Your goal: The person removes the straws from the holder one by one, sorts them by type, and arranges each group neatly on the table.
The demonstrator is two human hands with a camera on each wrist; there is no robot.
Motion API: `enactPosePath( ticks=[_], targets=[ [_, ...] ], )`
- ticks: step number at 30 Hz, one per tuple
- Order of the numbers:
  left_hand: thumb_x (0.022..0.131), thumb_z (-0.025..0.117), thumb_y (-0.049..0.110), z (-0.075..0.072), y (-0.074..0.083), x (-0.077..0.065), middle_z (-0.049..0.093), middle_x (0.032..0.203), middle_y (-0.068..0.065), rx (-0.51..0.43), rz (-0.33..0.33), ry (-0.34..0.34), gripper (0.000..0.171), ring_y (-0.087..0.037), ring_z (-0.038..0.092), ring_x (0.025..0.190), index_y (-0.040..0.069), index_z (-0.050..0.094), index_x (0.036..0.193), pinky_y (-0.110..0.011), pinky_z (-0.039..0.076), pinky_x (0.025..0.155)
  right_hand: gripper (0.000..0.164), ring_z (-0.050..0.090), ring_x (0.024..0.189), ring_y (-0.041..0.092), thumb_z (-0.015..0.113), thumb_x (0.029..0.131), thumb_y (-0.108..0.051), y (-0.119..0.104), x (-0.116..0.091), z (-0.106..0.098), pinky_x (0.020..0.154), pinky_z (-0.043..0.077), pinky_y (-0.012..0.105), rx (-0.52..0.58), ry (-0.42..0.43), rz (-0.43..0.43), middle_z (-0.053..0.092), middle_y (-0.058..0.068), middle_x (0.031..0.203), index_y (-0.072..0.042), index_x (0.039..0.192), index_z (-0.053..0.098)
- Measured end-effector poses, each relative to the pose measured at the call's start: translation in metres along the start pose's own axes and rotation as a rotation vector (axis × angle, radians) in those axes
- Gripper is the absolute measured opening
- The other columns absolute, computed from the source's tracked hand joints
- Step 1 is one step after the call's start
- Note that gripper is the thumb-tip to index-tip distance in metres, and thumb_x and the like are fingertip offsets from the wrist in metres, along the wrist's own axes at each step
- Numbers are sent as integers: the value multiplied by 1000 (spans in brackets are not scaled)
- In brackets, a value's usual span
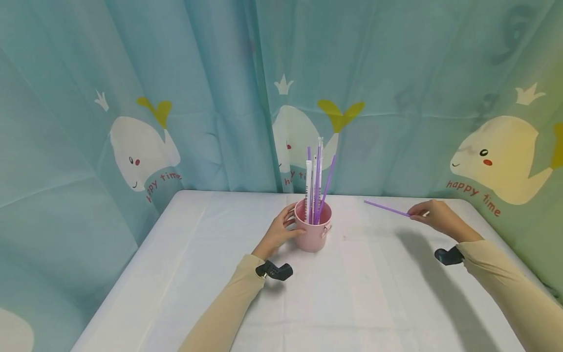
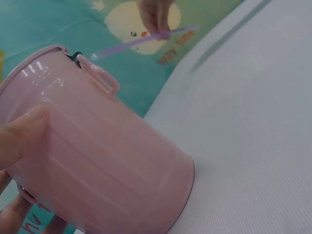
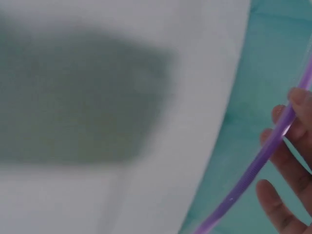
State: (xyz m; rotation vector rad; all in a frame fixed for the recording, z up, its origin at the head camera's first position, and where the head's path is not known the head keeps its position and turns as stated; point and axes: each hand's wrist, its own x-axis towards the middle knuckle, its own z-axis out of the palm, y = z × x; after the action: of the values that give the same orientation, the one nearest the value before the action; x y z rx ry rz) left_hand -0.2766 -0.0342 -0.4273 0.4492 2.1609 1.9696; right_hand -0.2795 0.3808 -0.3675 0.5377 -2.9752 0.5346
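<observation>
A small pink bucket (image 1: 311,239) stands upright on the table, with several purple straws (image 1: 327,183) and some white or clear-wrapped ones (image 1: 308,183) leaning in it. My left hand (image 1: 278,233) grips the bucket's left side, the thumb (image 2: 29,129) across its front wall and the other fingers behind. Off to the right, my right hand (image 1: 433,215) pinches a purple straw (image 1: 386,208) between thumb and fingertips, above the table and apart from the bucket. In the right wrist view, that straw (image 3: 258,163) crosses the fingers, the lower ones spread.
A white-covered table (image 1: 352,293) lies under both hands. Behind it hangs a teal curtain (image 1: 220,98) printed with white whales. The bucket has a small side handle (image 2: 100,75). Dark wrist mounts (image 1: 274,270) sit over both sleeves.
</observation>
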Motion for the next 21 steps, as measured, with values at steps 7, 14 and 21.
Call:
enactPosePath(
  ticks=[7,14,21],
  targets=[
    [82,69,3,0,1,0,35,150,-16,-8,-16,4,78,-39,37,136,11,28,147,-49,33,114,11,64,80,29,69,80,-4,12,4,27,74,53,51,-2,1,17,71,13,84,0,90,72],
    [81,71,4,0,0,-1,37,150,-15,-3,-16,4,79,-37,38,135,12,28,147,-47,35,113,11,65,90,31,70,80,-8,27,5,51,77,54,44,82,17,55,72,17,92,-3,89,74],
    [81,70,3,1,0,-2,36,150,-15,0,-3,4,77,-37,39,134,12,30,147,-47,35,113,18,57,83,6,72,80,-14,36,8,67,65,42,16,201,5,147,72,18,95,-1,92,74]
  ],
)
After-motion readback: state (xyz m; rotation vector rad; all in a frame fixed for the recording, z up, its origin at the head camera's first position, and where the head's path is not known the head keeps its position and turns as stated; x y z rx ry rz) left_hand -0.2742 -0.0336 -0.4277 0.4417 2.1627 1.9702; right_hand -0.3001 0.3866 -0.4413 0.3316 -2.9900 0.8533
